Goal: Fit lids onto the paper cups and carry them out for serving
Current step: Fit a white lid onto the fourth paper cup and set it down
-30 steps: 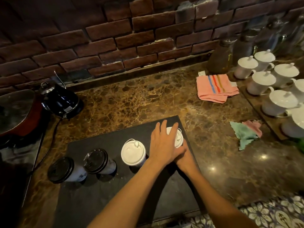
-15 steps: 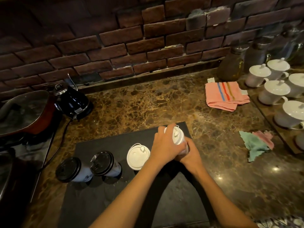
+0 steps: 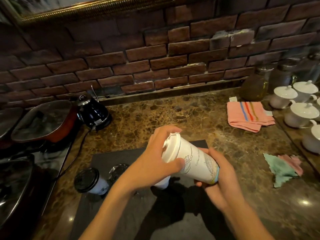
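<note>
Paper cup [image 3: 194, 161], white with printed line art, is off the dark tray [image 3: 121, 213] and held in the air between both hands, tipped hard over: long axis runs from lid end up-left to base down-right, close to horizontal.

Head view, the only one. Left hand [image 3: 155, 163] is wrapped round the lid end, fingers [image 3: 164, 134] curled over the far side of the white lid [image 3: 173, 146], thumb pressed on the cup wall just below the rim. Right hand [image 3: 218, 172] cups the base end from underneath, fingers closed round the lower wall. So lid lies inside the left fingers, base inside the right; both clenched on the same cup.

Lid looks seated, though its far edge is hidden by fingers, so I can't say it is snapped all round. Judged step: pressing or checking the seal.

Black-lidded cup [image 3: 88, 181] stands on the tray below-left of the left wrist; another cup behind the left forearm is mostly hidden. Striped cloth [image 3: 247, 115] lies well beyond the right fingers.

Risk, if filled: this tilt could leak at the sip hole. Next move turns on righting the axis before carrying.
</note>
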`<state>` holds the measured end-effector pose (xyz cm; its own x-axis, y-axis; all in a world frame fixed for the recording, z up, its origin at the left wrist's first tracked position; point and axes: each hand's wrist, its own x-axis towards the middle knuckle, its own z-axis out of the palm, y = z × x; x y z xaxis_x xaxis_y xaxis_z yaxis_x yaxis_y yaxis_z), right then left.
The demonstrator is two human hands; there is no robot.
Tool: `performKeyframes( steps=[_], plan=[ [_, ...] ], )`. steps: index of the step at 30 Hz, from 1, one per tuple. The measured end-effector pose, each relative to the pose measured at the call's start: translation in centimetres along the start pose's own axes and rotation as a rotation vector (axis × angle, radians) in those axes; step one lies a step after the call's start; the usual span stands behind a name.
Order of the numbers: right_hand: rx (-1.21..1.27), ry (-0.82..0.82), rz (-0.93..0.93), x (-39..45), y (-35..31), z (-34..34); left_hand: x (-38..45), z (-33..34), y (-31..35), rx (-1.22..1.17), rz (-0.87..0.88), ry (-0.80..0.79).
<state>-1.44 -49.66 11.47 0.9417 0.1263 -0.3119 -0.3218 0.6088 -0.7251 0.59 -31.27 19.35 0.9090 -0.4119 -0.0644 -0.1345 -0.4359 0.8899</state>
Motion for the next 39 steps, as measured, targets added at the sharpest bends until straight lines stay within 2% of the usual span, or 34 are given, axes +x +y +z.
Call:
performKeyframes(
  steps=[3,4,8,11,12,14,15,17,19,23,25,27,29,31,33,35,37,39],
  plan=[
    [-0.029,0.011,-0.096,-0.7,-0.2,1.5,-0.7,-1.6,1.0,-0.088,-0.02,-0.075],
    [-0.036,0.02,-0.143,-0.8,-0.2,2.0,-0.5,-1.9,1.3,-0.14,-0.037,-0.05],
    [-0.102,0.092,-0.287,-1.5,0.0,3.5,-0.8,-1.8,3.2,-0.279,-0.082,0.209],
    [-0.16,0.131,-0.407,-2.2,-0.4,4.4,-1.4,-1.5,4.9,-0.201,-0.084,0.261],
    [-0.177,0.145,-0.442,-2.4,-0.6,4.6,-0.7,-1.6,5.5,-0.139,-0.129,0.255],
    [-0.187,0.154,-0.482,-2.8,-1.2,4.8,-1.5,-2.2,5.5,-0.104,-0.099,0.169],
    [-0.186,0.147,-0.491,-3.0,-1.5,4.9,-1.2,-2.4,5.9,-0.198,-0.101,0.215],
    [-0.178,0.135,-0.506,-3.3,-1.8,5.1,0.0,-2.1,7.6,-0.128,-0.082,0.183],
    [-0.146,0.14,-0.528,-3.5,-1.9,5.4,0.2,-1.7,9.0,-0.119,-0.142,0.219],
    [-0.092,0.17,-0.515,-3.6,-1.5,5.2,0.0,-1.2,8.6,-0.018,-0.075,0.191],
    [-0.117,0.179,-0.492,-3.6,-1.4,4.9,-1.0,-1.4,8.1,-0.04,-0.04,0.033],
    [-0.184,0.188,-0.501,-3.5,-1.7,4.9,-2.1,-2.2,8.7,0.03,-0.011,0.012],
    [-0.238,0.164,-0.564,-3.3,-2.4,5.1,-2.5,-2.2,10.5,0.007,0.005,0.015],
    [-0.269,0.136,-0.67,-3.3,-3.0,5.5,-1.8,-2.5,12.4,-0.096,-0.121,0.16],
    [-0.318,0.126,-0.79,-3.6,-3.3,5.6,-1.9,-3.3,11.6,-0.053,-0.035,0.086],
    [-0.374,0.116,-0.917,-3.9,-3.3,5.7,-2.2,-3.2,11.0,-0.15,-0.021,0.01],
    [-0.398,0.106,-1.011,-4.0,-3.2,5.6,-1.7,-2.7,11.8,-0.289,-0.113,0.06],
    [-0.401,0.107,-1.041,-4.1,-3.2,5.5,-0.7,-1.5,12.9,-0.33,-0.184,0.137]
  ],
)
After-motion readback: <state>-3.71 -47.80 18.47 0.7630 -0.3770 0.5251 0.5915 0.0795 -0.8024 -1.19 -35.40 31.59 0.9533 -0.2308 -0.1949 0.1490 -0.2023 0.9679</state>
